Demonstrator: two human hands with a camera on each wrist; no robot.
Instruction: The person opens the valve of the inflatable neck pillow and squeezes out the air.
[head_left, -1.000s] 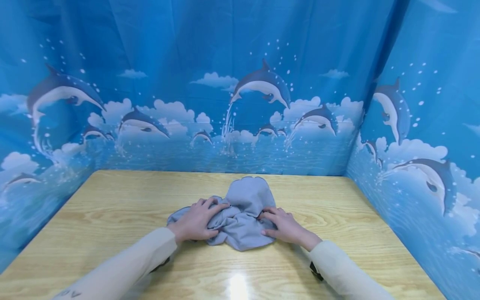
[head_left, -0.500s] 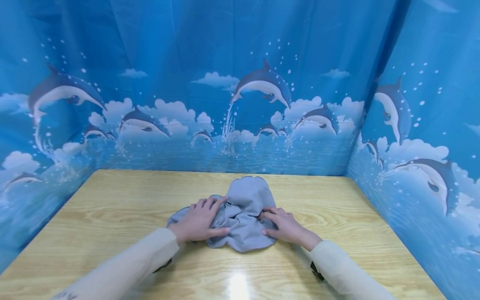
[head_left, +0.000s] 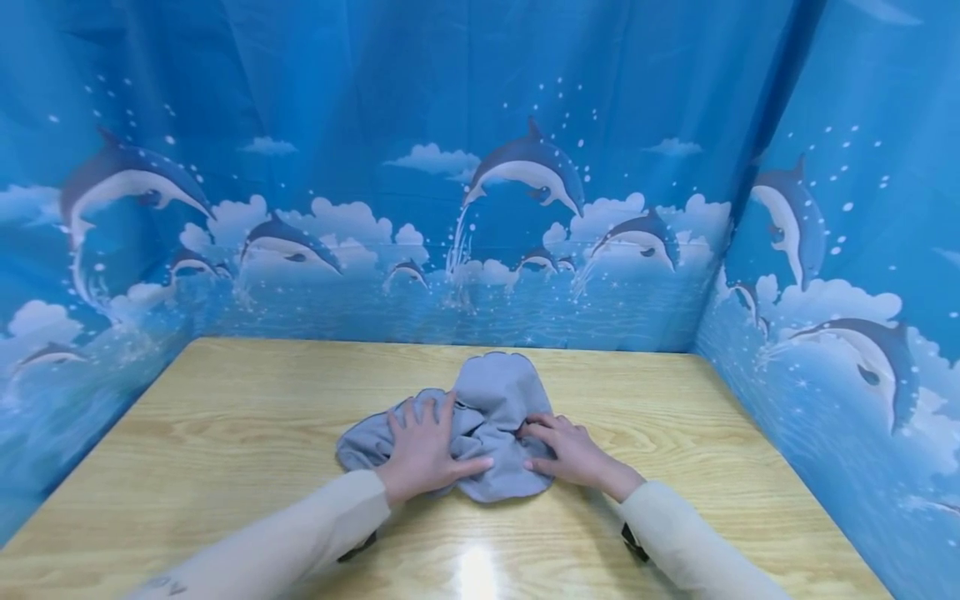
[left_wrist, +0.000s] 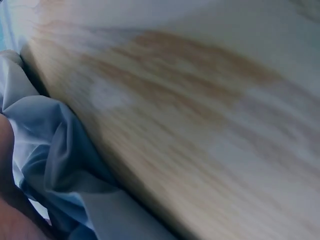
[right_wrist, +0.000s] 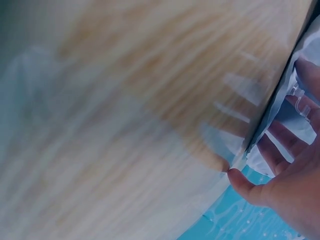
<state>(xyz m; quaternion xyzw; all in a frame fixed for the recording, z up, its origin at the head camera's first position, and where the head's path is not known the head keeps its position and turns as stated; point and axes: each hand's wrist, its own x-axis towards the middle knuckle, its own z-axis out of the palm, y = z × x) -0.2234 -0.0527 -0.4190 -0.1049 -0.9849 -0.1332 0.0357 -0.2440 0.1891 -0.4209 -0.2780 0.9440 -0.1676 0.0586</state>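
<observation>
Grey cloth [head_left: 498,387] is crumpled mid-table [head_left: 247,400], with dolphin-print curtains [head_left: 360,108] hung left, far and right. Its left part is covered by the left hand [head_left: 422,457], fingers splayed, ungrasping; its right by the right hand [head_left: 576,454], fingers bent, pinch can't be told. Clear plastic piece [right_wrist: 301,102] is seen beside right-hand fingers.

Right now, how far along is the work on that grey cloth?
Done, it seems: the grey cloth lies on the table, its far flap fairly smooth. In hand: the left grip rests spread-fingered on its left part; the right grip touches its right side. Remaining, probably: the creases bunched between the two.
</observation>
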